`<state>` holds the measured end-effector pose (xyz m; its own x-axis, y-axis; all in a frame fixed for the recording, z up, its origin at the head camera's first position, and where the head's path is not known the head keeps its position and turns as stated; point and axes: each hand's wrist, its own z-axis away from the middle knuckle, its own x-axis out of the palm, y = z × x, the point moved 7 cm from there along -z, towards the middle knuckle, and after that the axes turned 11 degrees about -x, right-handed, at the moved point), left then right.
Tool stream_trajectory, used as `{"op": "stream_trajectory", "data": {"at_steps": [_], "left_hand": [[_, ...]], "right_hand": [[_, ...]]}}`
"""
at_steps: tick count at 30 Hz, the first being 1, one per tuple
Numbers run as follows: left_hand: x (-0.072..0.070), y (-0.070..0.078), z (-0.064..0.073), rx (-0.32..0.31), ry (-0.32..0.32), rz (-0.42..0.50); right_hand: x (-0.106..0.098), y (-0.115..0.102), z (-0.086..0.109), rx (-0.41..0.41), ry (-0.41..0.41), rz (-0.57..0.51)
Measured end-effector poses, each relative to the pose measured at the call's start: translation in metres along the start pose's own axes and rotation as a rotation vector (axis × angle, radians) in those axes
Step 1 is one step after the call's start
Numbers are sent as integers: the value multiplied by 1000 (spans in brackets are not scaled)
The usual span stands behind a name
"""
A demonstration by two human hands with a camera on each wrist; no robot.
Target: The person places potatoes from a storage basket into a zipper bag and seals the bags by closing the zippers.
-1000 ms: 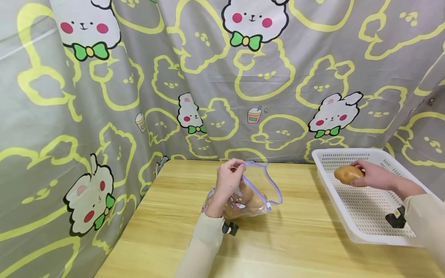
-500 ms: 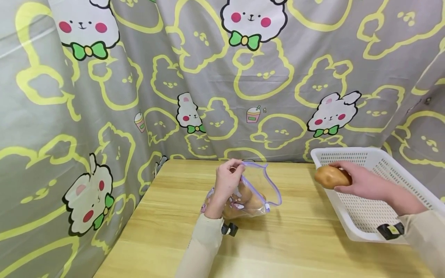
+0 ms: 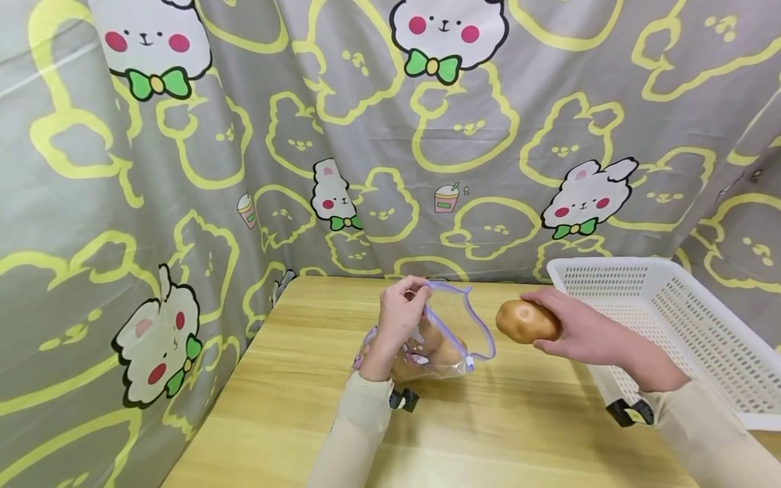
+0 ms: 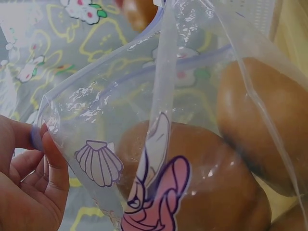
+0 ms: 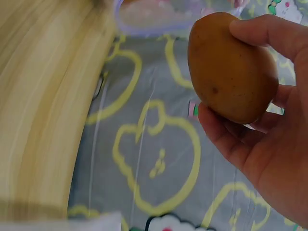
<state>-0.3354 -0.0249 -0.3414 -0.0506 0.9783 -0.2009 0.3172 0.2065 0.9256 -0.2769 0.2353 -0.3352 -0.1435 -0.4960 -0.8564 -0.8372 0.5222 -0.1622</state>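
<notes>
A clear zip bag (image 3: pixel 448 369) with a purple rim and printed cartoon figures stands on the table, its mouth spread toward the right. My left hand (image 3: pixel 401 315) pinches the bag's upper edge between thumb and fingers. Several brown potatoes (image 4: pixel 192 178) show through the plastic in the left wrist view. Just right of the bag's mouth, my right hand (image 3: pixel 576 332) grips another potato (image 3: pixel 526 321) above the table. In the right wrist view, thumb and fingers wrap that potato (image 5: pixel 231 67) from one side, and the purple bag rim (image 5: pixel 144 32) appears beyond it.
A white perforated plastic basket (image 3: pixel 601 271) stands on the right of the wooden table (image 3: pixel 293 407), partly behind the right forearm. A grey curtain (image 3: pixel 378 135) with cartoon prints hangs along the back and left sides. Black camera mounts (image 3: pixel 404 400) sit on both wrists.
My right hand has carried the potato leftward out of the basket to near the bag's mouth. The left hand and the bag have stayed in place.
</notes>
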Motion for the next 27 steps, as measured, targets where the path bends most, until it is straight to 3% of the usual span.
{"op": "stream_trajectory", "data": {"at_steps": [5,12,16,27], "left_hand": [[1,2,-1,-3,-6,11],[3,1,-1,-19,-8,-11],[4,2,0,-30,-14,-4],[3,4,-2,-6,13,-21]], "right_hand": [[12,-9,-14,20,-2,-60],[27,-23,-32,-28,2,-113],[35,-26,-40,0,-10,-124],[48,-35,-52,-58,13,-39]]}}
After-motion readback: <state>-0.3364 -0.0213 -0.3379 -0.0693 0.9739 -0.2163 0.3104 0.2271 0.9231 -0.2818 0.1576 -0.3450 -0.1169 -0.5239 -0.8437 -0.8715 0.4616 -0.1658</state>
